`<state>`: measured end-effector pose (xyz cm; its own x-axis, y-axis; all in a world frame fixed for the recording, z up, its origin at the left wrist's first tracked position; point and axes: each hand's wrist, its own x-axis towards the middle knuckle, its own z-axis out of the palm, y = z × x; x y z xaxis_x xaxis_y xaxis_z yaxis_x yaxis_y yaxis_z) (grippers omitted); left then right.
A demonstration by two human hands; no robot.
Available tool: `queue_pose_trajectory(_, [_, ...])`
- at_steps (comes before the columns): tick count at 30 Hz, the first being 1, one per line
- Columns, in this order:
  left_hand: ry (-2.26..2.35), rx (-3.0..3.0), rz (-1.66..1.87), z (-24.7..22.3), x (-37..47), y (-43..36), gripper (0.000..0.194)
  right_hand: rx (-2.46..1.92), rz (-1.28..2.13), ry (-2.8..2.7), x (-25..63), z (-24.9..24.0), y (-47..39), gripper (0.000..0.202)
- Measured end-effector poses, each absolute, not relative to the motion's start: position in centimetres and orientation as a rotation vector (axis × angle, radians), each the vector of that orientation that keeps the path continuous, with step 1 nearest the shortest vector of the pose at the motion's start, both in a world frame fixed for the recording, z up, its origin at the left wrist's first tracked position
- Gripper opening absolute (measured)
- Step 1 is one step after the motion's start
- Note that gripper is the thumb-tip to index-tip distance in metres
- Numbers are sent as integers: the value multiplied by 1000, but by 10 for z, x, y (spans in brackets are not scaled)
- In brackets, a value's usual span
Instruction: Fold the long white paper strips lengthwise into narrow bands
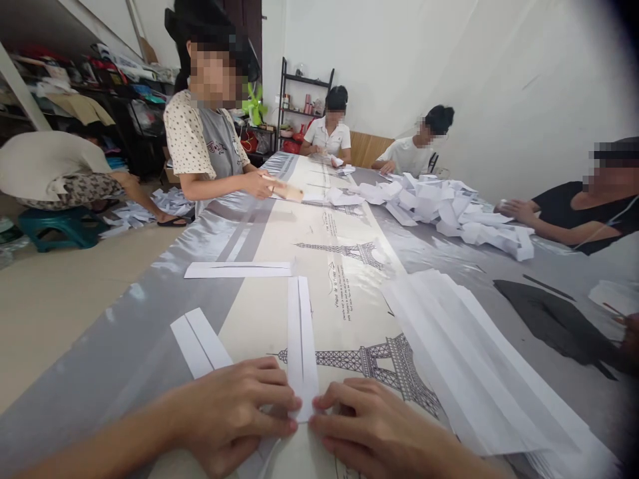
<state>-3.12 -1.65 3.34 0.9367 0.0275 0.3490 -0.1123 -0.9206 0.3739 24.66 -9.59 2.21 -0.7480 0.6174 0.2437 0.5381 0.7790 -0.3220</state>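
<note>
A long white folded paper strip (pixel 301 339) with a slit-like seam down its length lies on the printed tablecloth, pointing away from me. At its near end, my left hand (pixel 234 406) pinches the left edge with thumb and forefinger. My right hand (pixel 369 426) is closed the same way on the right edge, a short gap from the left one. Another folded strip (pixel 200 339) lies slanted, partly hidden under my left hand and wrist. A third strip (pixel 237 269) rests crosswise just beyond the far end of the held one.
Stacked white sheets (pixel 469 366) lie to my right, and a heap of folded papers (pixel 439 203) sits farther back. A dark flat piece (pixel 554 319) is at far right. Several people work around the table; one standing person (pixel 210 140) holds a phone (pixel 285 189).
</note>
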Motion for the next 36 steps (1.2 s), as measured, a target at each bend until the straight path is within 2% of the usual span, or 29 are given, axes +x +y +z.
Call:
queue_pose_trajectory(6, [-66,2720,456,36,-31,-17,61,-837,239,-2628,246,20,-94,25])
queue_pose_trajectory(15, [-37,2806,456,34,-29,-21,43,-869,274,-2621,243,23,-97,23])
queue_pose_trajectory(22, [-16,2807,436,34,-28,-21,51,-895,310,-2606,246,22,-98,24])
queue_pose_trajectory(30, [3,2835,411,33,-26,-23,45,-904,309,-2544,237,29,-98,16])
queue_pose_trajectory(36, [-9,2802,400,32,-29,-22,51,-940,401,-2505,240,28,-100,20])
